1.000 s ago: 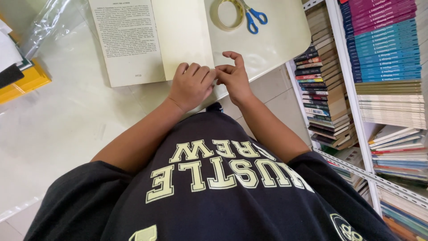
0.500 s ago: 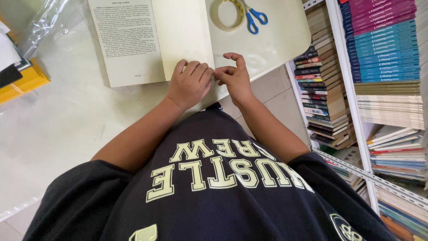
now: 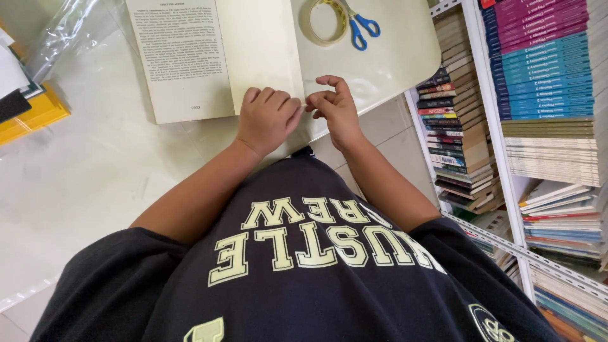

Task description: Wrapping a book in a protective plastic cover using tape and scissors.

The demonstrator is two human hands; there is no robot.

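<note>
An open book lies flat on a pale surface, one side printed, the other a plain cream inside cover. My left hand rests with curled fingers on the near corner of the cream cover. My right hand sits beside it at the cover's near right corner, thumb and forefinger pinched together at the edge. What is between those fingertips is too small to make out. The two hands almost touch.
A roll of clear tape and blue-handled scissors lie beyond the hands. Shelves packed with stacked books fill the right. A yellow box and a clear plastic sheet are at the left.
Both hands stay at the cover's near corner; the fingers have shifted only slightly.
</note>
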